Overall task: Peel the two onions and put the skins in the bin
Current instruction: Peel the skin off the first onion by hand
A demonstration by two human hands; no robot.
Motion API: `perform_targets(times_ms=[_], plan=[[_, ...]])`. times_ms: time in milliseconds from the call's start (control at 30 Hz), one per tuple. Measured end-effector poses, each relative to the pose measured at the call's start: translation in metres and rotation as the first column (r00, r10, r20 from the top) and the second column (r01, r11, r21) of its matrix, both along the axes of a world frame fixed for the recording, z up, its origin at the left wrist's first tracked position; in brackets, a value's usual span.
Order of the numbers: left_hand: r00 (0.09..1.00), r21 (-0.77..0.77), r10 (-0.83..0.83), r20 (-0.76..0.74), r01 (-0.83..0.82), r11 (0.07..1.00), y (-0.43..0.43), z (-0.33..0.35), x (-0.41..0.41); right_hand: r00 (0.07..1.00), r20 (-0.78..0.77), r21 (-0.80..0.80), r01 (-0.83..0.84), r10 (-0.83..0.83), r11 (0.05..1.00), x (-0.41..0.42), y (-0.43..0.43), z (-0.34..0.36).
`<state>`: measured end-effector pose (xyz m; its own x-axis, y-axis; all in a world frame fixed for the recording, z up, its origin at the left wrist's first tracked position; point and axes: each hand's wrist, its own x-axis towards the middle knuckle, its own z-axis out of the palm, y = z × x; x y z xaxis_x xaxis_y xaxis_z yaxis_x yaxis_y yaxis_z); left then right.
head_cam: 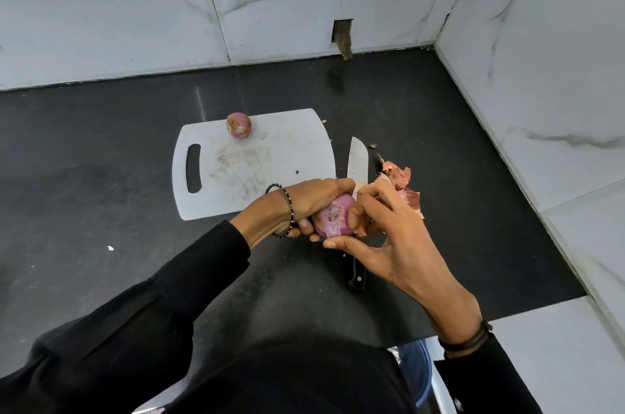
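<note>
Onions: I am counting two, one onion (333,215) sitting between my hands and a second onion (238,124) resting on the board.
Hands: I am seeing two, my left hand (313,198) and my right hand (394,231).
Cutting boards: I am seeing one white cutting board (253,163).
Knives: I am counting one knife (356,165).
Skin piles: I am seeing one heap of loose skins (400,181); I am not managing to count the single pieces.
Wrist bands: I am counting two, a bangle (287,202) and a dark band (468,339).
</note>
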<state>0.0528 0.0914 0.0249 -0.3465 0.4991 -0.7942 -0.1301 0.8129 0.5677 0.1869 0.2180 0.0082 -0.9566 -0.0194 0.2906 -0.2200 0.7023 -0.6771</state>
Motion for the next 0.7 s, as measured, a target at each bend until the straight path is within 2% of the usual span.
perform_targets(times_ms=[167,333,533,700], plan=[[0.998,0.070,0.015,0.068,-0.020,0.997,0.000,0.004,-0.003,0.999,0.001,-0.154,0.050,-0.051,0.987,0.001,0.001,0.006],[0.989,0.198,0.029,0.148,-0.058,0.978,-0.009,-0.004,-0.006,0.993,0.067,-0.384,0.118,-0.100,0.916,0.006,0.003,0.009],[0.942,0.296,0.124,0.311,-0.220,0.930,-0.017,-0.014,-0.004,0.973,0.170,-0.554,0.226,-0.157,0.801,0.013,0.007,0.011],[0.847,0.368,0.260,0.463,-0.450,0.814,-0.025,-0.013,0.003,0.939,0.203,-0.605,0.344,-0.279,0.718,0.016,0.010,0.012]])
